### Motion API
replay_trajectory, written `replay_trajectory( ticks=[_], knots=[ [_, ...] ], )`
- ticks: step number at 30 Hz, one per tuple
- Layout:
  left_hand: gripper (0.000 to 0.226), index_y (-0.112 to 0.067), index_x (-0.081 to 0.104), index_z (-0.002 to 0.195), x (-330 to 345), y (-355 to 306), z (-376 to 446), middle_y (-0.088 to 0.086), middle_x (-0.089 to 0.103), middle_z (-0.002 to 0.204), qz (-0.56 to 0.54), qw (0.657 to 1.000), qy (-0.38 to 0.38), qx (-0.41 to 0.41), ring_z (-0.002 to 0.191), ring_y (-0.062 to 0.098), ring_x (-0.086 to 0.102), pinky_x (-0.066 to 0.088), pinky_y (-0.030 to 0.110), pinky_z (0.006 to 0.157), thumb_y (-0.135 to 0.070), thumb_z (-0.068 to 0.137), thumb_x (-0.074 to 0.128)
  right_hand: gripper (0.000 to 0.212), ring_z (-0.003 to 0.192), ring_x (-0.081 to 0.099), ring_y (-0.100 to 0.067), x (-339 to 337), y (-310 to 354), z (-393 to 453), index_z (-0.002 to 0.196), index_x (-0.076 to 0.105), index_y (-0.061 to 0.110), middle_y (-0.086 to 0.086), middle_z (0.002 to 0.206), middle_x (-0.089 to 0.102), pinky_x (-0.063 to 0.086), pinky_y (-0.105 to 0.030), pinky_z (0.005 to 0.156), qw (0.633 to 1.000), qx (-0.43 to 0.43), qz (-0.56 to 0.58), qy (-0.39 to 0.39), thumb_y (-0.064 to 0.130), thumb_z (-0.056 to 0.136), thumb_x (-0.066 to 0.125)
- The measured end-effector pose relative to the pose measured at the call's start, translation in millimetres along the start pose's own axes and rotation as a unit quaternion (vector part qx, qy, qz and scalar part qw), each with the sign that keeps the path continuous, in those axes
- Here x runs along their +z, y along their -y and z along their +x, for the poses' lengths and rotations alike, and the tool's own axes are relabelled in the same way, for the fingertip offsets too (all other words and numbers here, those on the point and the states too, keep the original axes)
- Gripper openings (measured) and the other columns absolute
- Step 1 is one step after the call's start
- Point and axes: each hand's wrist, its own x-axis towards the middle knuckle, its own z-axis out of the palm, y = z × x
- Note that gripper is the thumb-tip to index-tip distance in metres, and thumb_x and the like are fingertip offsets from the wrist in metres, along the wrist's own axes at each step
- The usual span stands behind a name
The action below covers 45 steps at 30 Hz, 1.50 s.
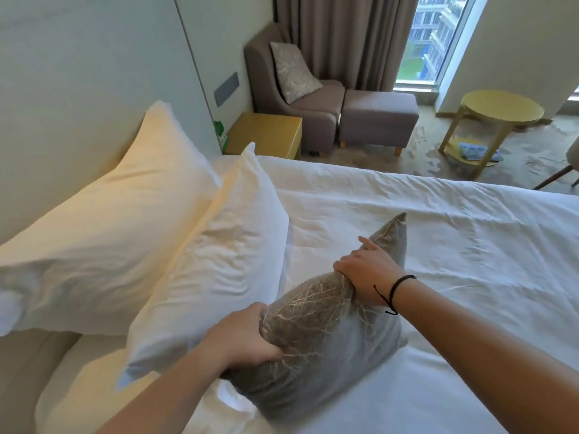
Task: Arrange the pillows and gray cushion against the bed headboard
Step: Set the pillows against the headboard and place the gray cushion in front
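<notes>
In the head view, the upper middle of the frame holds a brown armchair [300, 98] with a patterned cushion [293, 72] leaning on its back, a matching footstool [377, 115] just beside it, and a yellow bedside cabinet [266, 133] at the bed's far corner; a curtain [344, 36] hangs behind the chair next to a window [435, 36], and a round yellow side table [501, 112] stands at the upper right on the mottled floor. The white duvet [438, 230] fills the right and centre. At left, one white pillow [103, 233] leans tilted against the pale headboard [78, 89], and a second white pillow [213, 255] leans on the first, touching it, between it and the cushion. The gray cushion [322, 339] sits at lower centre, standing on edge on the duvet, its long axis running from the lower middle toward the centre right, its far corner pointing up and away. The left hand [244, 336] grips the cushion's near top edge, fingers curled into the fabric; the right hand [369, 274], a black cord on its wrist, clasps the upper edge farther along, forefinger stretched out along it
</notes>
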Motion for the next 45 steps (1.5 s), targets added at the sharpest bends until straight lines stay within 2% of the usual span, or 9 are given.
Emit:
replay_trajectory(
  ticks=[4,10,13,17,19,21,24,40,45],
  knots=[
    [0.042,-0.014,0.052,0.064,-24,16,1,-0.001,0.06,0.065,-0.002,0.997,-0.073,-0.008,0.066,0.019,0.06,0.045,0.033,0.059,-0.055,0.065,0.066,0.018,0.088,0.062,-0.012,-18,3,17,0.075,0.052,0.03,0.013,0.076,0.061,0.02,-0.046,0.117,0.999,0.025,0.019,-0.019,0.012,0.077,0.053],
    [0.045,-0.016,0.047,0.054,-56,21,-11,-0.004,0.045,0.046,-0.098,0.969,-0.221,0.058,0.045,0.009,0.043,0.026,0.022,0.044,-0.046,0.078,0.068,0.025,0.09,0.059,-0.01,-103,-11,54,0.075,0.055,0.032,0.017,0.079,0.057,0.012,-0.048,0.118,0.992,0.007,-0.007,-0.123,0.008,0.078,0.051],
    [0.041,-0.024,0.051,0.055,-56,16,-9,-0.01,0.049,0.046,-0.099,0.953,-0.27,0.091,0.046,0.009,0.047,0.034,0.019,0.044,-0.048,0.086,0.061,0.026,0.1,0.052,-0.011,-140,-9,80,0.087,0.066,0.033,0.014,0.097,0.065,0.018,-0.05,0.114,0.983,0.021,0.053,-0.176,0.01,0.079,0.059],
    [0.019,-0.035,0.07,0.094,-48,23,8,-0.018,0.071,0.088,-0.102,0.952,-0.288,0.029,0.084,0.005,0.065,0.054,0.032,0.076,-0.038,0.092,0.052,0.02,0.12,0.048,-0.018,-118,35,110,0.099,0.066,0.032,0.01,0.117,0.057,0.026,-0.058,0.11,0.991,0.023,0.124,-0.048,0.036,0.097,0.046],
    [0.036,-0.041,0.061,0.122,-43,39,13,-0.017,0.068,0.116,-0.101,0.965,-0.241,-0.02,0.109,0.01,0.062,0.05,0.03,0.089,-0.046,0.088,0.054,0.036,0.14,0.029,-0.023,-78,64,119,0.117,0.057,0.039,0.013,0.14,0.041,0.026,-0.061,0.111,0.976,0.02,0.212,0.04,0.059,0.096,0.036],
    [0.05,-0.043,0.053,0.132,-36,59,13,-0.018,0.063,0.127,-0.11,0.972,-0.203,-0.053,0.118,0.009,0.058,0.045,0.029,0.091,-0.055,0.083,0.054,0.055,0.15,-0.007,-0.022,-41,88,128,0.142,0.037,0.045,0.019,0.16,0.007,0.013,-0.055,0.118,0.95,0.042,0.31,0.022,0.068,0.092,0.035],
    [0.056,-0.042,0.05,0.135,-29,89,7,-0.017,0.06,0.129,-0.117,0.974,-0.174,-0.09,0.119,0.008,0.056,0.046,0.031,0.094,-0.058,0.081,0.054,0.07,0.147,-0.021,-0.023,-15,119,142,0.147,0.022,0.049,0.021,0.16,-0.01,0.007,-0.051,0.118,0.939,0.04,0.342,0.005,0.078,0.084,0.032],
    [0.028,-0.038,0.064,0.112,-48,181,-64,-0.019,0.066,0.102,-0.212,0.909,-0.313,-0.176,0.101,0.005,0.062,0.051,0.032,0.09,-0.044,0.085,0.064,0.051,0.149,-0.015,-0.025,-20,154,176,0.141,0.033,0.051,0.016,0.162,-0.008,0.013,-0.07,0.11,0.952,0.076,0.297,-0.004,0.067,0.092,0.033],
    [0.011,-0.041,0.065,0.081,-93,223,-73,-0.018,0.069,0.08,-0.22,0.869,-0.422,-0.135,0.08,0.0,0.065,0.056,0.028,0.066,-0.034,0.089,0.065,0.045,0.15,-0.006,-0.027,-40,169,173,0.132,0.052,0.045,0.008,0.163,0.01,0.0,-0.064,0.114,0.949,0.102,0.296,-0.03,0.063,0.092,0.041]
  ],
)
